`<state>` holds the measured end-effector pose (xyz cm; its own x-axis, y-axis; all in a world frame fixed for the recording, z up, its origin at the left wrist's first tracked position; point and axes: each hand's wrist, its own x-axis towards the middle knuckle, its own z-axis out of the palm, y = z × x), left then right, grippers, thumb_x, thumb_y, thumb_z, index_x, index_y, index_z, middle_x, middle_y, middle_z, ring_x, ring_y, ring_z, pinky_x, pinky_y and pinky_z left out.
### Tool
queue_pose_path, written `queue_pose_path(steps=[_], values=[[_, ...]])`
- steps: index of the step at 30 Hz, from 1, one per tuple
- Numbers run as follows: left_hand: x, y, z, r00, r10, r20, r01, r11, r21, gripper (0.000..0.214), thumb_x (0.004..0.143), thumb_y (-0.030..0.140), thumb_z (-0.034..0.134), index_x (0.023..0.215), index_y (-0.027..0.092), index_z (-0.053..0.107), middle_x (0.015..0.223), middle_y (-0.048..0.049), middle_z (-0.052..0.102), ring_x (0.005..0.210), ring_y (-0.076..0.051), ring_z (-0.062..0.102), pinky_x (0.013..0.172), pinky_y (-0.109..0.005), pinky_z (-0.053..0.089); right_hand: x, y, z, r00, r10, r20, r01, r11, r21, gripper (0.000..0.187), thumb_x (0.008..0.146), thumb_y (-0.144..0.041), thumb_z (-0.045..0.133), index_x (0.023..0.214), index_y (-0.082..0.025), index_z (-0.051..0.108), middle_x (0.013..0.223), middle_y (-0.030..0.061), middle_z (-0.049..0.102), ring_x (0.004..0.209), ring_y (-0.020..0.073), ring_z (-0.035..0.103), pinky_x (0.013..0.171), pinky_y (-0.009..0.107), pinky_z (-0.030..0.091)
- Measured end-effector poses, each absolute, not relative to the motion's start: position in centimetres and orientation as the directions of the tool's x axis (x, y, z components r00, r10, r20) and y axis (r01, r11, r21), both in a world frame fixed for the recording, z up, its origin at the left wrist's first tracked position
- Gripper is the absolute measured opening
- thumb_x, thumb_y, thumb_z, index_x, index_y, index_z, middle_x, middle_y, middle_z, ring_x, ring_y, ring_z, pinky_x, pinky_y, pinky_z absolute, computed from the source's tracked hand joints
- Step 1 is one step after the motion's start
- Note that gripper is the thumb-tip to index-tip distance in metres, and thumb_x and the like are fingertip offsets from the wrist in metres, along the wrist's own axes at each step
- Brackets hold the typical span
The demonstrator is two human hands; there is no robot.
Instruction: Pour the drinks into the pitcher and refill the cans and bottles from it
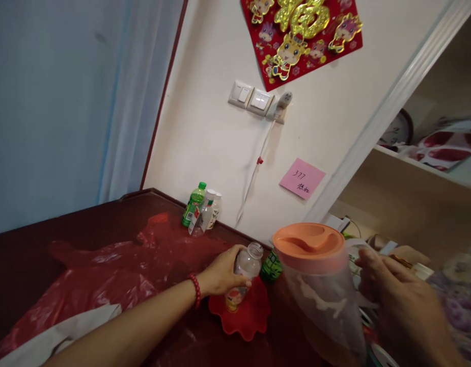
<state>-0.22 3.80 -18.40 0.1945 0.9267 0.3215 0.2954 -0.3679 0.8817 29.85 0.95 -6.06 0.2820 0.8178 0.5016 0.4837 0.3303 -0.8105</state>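
My left hand (225, 272), a red beaded bracelet at its wrist, is wrapped round a clear bottle (249, 261) with an uncapped mouth. That bottle stands upright, its lower part over a red scalloped dish (245, 321). My right hand (395, 290) grips the handle of a translucent pitcher (319, 295) topped by an orange lid (309, 240). The pitcher is held to the right of the bottle and tilts a little; whether it touches the table is unclear. Behind the dish, partly hidden by the pitcher, is a green patterned container (271, 266).
Several bottles, one a green bottle (194, 204), stand against the wall at the back. A crumpled red plastic bag (116, 275) spreads over the left of the dark table (25, 255). A white cord (252, 178) hangs from the wall socket. Shelves (418, 193) with goods stand at right.
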Motion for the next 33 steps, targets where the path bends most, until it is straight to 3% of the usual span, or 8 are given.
queue_pose_path(steps=[7, 17, 22, 25, 33], values=[[-0.2, 3.5, -18.0, 0.191, 0.938, 0.29, 0.305, -0.337, 0.891, 0.075, 0.058, 0.023, 0.087, 0.126, 0.02, 0.055, 0.124, -0.0092, 0.065, 0.11, -0.03, 0.06, 0.095, -0.04, 0.047, 27.6, 1.1, -3.3, 0.207, 0.848, 0.489, 0.606, 0.282, -0.744, 0.053, 0.065, -0.074, 0.067, 0.062, -0.022, 0.059, 0.047, -0.0038, 0.038, 0.045, 0.0128, 0.034, 0.04, 0.024, 0.026], [-0.2, 3.4, -18.2, 0.181, 0.934, 0.307, 0.307, -0.351, 0.885, 0.073, 0.06, 0.023, 0.087, 0.126, 0.021, 0.057, 0.12, -0.0077, 0.067, 0.105, -0.028, 0.062, 0.091, -0.037, 0.049, 27.2, 2.0, -2.2, 0.102, 0.826, 0.555, 0.696, 0.339, -0.633, 0.056, 0.064, -0.076, 0.067, 0.068, -0.02, 0.069, 0.051, -0.0027, 0.046, 0.051, 0.0135, 0.04, 0.046, 0.025, 0.03], [-0.2, 3.4, -18.2, 0.184, 0.933, 0.309, 0.323, -0.354, 0.877, 0.073, 0.06, 0.024, 0.087, 0.126, 0.021, 0.056, 0.122, -0.0084, 0.067, 0.107, -0.029, 0.062, 0.091, -0.037, 0.049, 26.0, 1.5, -1.4, 0.129, 0.85, 0.512, 0.672, 0.305, -0.675, 0.056, 0.063, -0.077, 0.067, 0.068, -0.021, 0.066, 0.049, -0.004, 0.043, 0.049, 0.0125, 0.037, 0.044, 0.024, 0.027], [-0.2, 3.4, -18.2, 0.18, 0.932, 0.316, 0.327, -0.359, 0.874, 0.074, 0.059, 0.024, 0.088, 0.127, 0.021, 0.056, 0.122, -0.008, 0.066, 0.108, -0.028, 0.061, 0.092, -0.036, 0.049, 25.5, 1.4, -1.0, 0.144, 0.856, 0.496, 0.666, 0.287, -0.688, 0.058, 0.06, -0.077, 0.068, 0.072, -0.021, 0.068, 0.054, -0.0034, 0.049, 0.051, 0.013, 0.04, 0.046, 0.024, 0.029], [-0.2, 3.4, -18.1, 0.184, 0.936, 0.301, 0.337, -0.348, 0.875, 0.074, 0.059, 0.025, 0.089, 0.126, 0.02, 0.056, 0.121, -0.0078, 0.067, 0.106, -0.028, 0.062, 0.089, -0.035, 0.049, 24.4, 1.7, 0.2, 0.095, 0.833, 0.546, 0.773, 0.283, -0.567, 0.058, 0.056, -0.076, 0.064, 0.067, -0.019, 0.071, 0.047, -0.0027, 0.045, 0.048, 0.0144, 0.041, 0.045, 0.026, 0.03]])
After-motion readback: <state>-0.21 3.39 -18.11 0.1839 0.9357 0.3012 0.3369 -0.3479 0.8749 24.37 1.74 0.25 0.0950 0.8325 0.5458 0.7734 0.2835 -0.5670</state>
